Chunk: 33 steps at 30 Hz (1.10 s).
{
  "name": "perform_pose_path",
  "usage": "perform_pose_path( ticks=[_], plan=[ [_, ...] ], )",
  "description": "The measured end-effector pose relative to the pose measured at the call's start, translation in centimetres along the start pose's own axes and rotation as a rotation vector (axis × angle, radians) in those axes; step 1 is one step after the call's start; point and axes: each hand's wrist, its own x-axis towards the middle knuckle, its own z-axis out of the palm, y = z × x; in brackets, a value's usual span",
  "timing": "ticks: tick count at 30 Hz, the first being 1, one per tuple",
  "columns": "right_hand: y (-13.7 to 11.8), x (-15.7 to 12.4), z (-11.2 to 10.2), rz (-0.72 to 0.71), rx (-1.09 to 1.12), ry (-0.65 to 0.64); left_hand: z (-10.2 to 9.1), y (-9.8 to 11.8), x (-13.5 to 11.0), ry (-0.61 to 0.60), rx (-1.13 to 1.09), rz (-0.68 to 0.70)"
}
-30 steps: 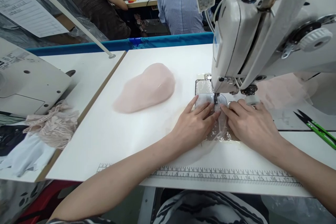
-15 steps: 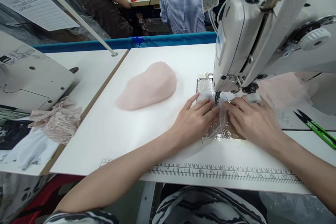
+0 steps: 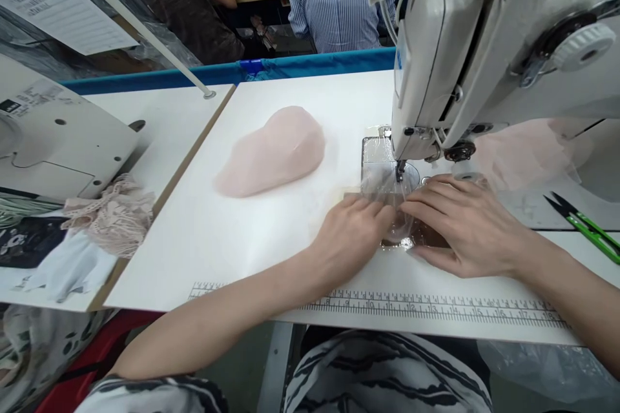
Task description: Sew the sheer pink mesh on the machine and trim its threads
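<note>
My left hand (image 3: 356, 232) and my right hand (image 3: 460, 222) lie close together on a thin, sheer piece of fabric (image 3: 394, 203) on the bed of a white sewing machine (image 3: 465, 58). Both sit just in front of the needle and presser foot (image 3: 400, 171). The left hand's fingers are curled in, pinching the sheer fabric at its edge. The right hand's fingers are stretched flat, pressing the fabric down. A mound of pale pink sheer fabric (image 3: 274, 151) lies to the left on the white table (image 3: 300, 97).
Green-handled thread snips (image 3: 584, 226) lie at the right. A printed ruler (image 3: 436, 306) runs along the table's front edge. Lace trim (image 3: 113, 213) and cloth pieces sit on the left table beside another machine (image 3: 53, 148). Two people sit beyond the blue divider (image 3: 232, 71).
Both hands have drawn back toward me from the needle, pulling the sheer fabric with them. The left hand's fingers have curled from flat into a pinch.
</note>
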Motion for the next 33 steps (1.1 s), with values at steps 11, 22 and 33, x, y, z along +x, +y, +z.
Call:
perform_pose_path(
  ticks=[11, 22, 33],
  plan=[
    [0.0, 0.3, 0.7, 0.092, -0.169, 0.225, -1.2, -0.8, 2.0, -0.048, -0.601, -0.227],
    [0.0, 0.3, 1.1, 0.200, -0.094, 0.289, -1.0, -1.0, 1.8, -0.062, -0.173, -0.102],
    [0.5, 0.1, 0.9, 0.248, 0.225, 0.304, -3.0, -2.0, 4.8, -0.354, -0.156, -0.130]
  ],
)
